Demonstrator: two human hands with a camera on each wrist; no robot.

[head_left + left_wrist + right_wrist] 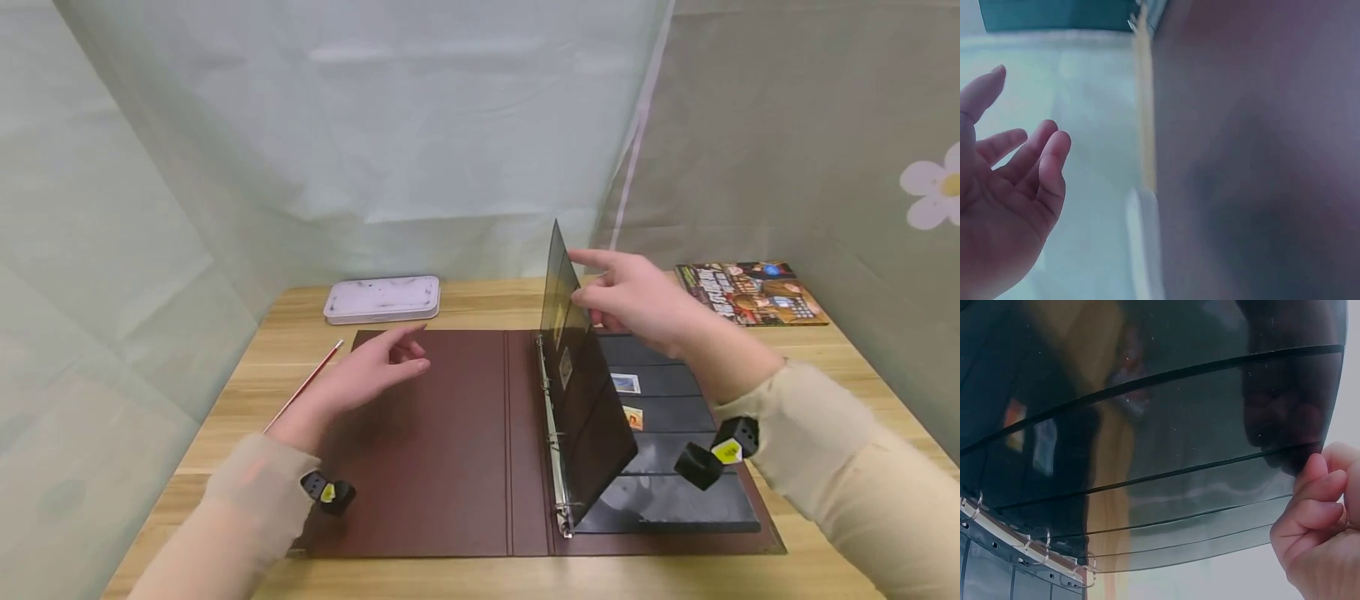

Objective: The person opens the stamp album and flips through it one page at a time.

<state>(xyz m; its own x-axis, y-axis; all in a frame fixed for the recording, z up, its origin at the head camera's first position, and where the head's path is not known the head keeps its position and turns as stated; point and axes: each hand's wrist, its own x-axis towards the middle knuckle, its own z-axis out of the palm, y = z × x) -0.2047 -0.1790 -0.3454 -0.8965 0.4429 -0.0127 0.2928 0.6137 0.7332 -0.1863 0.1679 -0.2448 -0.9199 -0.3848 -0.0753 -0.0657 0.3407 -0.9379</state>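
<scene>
A brown ring binder (442, 467) lies spread on the table, a stamp album with black pocket pages. One black page (596, 425) stands nearly upright on the metal rings (557, 467). My right hand (633, 296) pinches its outer edge near the upper corner; the right wrist view shows the fingers (1316, 515) at the glossy sheet (1204, 425). A small stamp (566, 367) sits in the raised page. On the black page beneath are a blue stamp (626, 383) and an orange stamp (633, 417). My left hand (375, 367) hovers over the bare inside cover, fingers loosely bent, holding nothing.
A white tin case (382, 300) stands at the back left of the wooden table (480, 302). A thin red stick (307, 383) lies beside the left forearm. An illustrated booklet (753, 293) lies at the back right. Pale cloth walls (450, 125) enclose the table.
</scene>
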